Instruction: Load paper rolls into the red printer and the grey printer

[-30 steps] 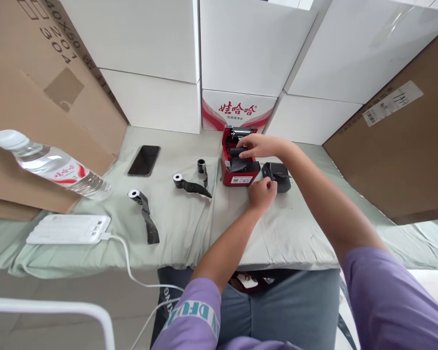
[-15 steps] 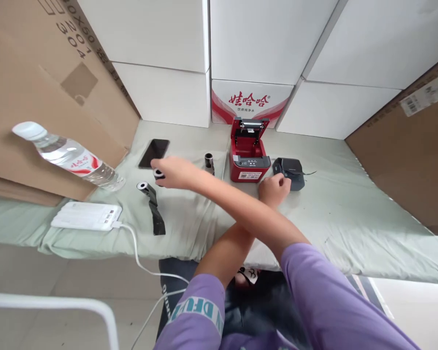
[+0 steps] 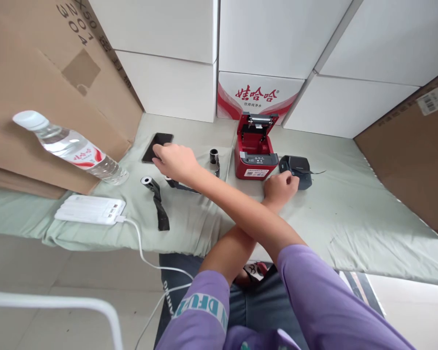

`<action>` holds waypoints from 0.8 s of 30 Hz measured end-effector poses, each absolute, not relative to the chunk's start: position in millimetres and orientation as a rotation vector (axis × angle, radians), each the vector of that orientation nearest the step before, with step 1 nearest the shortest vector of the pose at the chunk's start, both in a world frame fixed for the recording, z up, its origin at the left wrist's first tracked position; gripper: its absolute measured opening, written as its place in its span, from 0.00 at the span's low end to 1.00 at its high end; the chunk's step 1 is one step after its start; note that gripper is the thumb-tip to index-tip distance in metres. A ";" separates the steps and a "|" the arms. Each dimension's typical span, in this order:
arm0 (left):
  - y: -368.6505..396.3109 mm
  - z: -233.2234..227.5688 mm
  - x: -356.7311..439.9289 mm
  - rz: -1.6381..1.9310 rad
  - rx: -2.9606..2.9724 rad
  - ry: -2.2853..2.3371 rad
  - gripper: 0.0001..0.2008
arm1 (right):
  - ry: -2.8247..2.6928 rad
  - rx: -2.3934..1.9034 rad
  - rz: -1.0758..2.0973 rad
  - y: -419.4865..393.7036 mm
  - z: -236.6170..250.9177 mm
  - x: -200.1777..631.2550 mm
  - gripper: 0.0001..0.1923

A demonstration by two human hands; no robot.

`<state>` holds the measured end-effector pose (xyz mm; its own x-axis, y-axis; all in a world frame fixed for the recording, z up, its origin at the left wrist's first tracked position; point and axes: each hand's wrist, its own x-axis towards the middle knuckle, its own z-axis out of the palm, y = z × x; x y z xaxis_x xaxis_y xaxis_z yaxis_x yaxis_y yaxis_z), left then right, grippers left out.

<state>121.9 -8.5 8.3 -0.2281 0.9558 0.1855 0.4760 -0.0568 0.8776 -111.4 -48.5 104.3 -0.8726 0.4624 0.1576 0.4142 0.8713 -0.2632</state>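
Observation:
My arms are crossed over the table. My right hand (image 3: pixel 173 160) reaches left, palm down, above a black ribbon roll (image 3: pixel 180 185) whose strip shows under the wrist. Its fingertips are close to a dark phone (image 3: pixel 154 145). Whether it grips anything is hidden. My left hand (image 3: pixel 279 184) lies curled against the front-left corner of a small black device (image 3: pixel 298 168). Between the hands stands a red label printer (image 3: pixel 254 153) with its lid up. Another ribbon roll (image 3: pixel 214 156) stands upright left of the printer. A third roll (image 3: pixel 146 181) trails a black strip toward the table's front edge.
A water bottle (image 3: pixel 69 148) leans at the left against a cardboard box (image 3: pixel 40 73). A white power bank (image 3: pixel 90 210) with a cable lies near the front edge. White cartons (image 3: pixel 263 39) wall the back, and another cardboard box (image 3: pixel 416 160) stands at the right. A green cloth (image 3: pixel 350 214) covers the table.
My right hand left the open red printer and swung left across my left arm to the rolls by the phone. My left hand stayed by the black device.

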 end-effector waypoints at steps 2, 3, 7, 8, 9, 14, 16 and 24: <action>-7.9 8.6 121.7 1.268 1.520 1.721 0.14 | -2.881 -0.566 0.275 -53.7 103.8 -122.3 0.15; -7.8 8.9 121.4 1.277 1.516 1.723 0.14 | -2.931 -0.511 0.258 -58.6 101.0 -129.1 0.15; -8.3 9.1 118.7 1.259 1.520 1.716 0.14 | -3.079 -0.380 0.223 -79.3 84.4 -152.1 0.08; -8.4 8.8 118.0 1.257 1.522 1.715 0.14 | -3.072 -0.356 0.256 -81.1 82.3 -154.2 0.07; -8.5 8.4 117.5 1.261 1.525 1.715 0.14 | -3.046 -0.312 0.334 -80.8 82.0 -154.3 0.08; -11.0 6.8 120.2 1.294 1.586 1.723 0.14 | -2.625 -0.094 1.101 -55.8 102.8 -126.7 0.11; -14.6 8.2 123.4 1.265 1.664 1.704 0.13 | -2.437 -0.131 1.285 -44.4 115.5 -105.0 0.12; -16.3 9.5 127.2 1.197 1.587 1.588 0.11 | -2.131 -0.357 1.340 2.9 156.7 29.5 0.18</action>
<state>127.2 -16.3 9.5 -0.1163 0.9758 0.1853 0.4466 -0.1153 0.8873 29.5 2.9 156.7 -0.7896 0.5124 0.3375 -0.0821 0.4569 -0.8857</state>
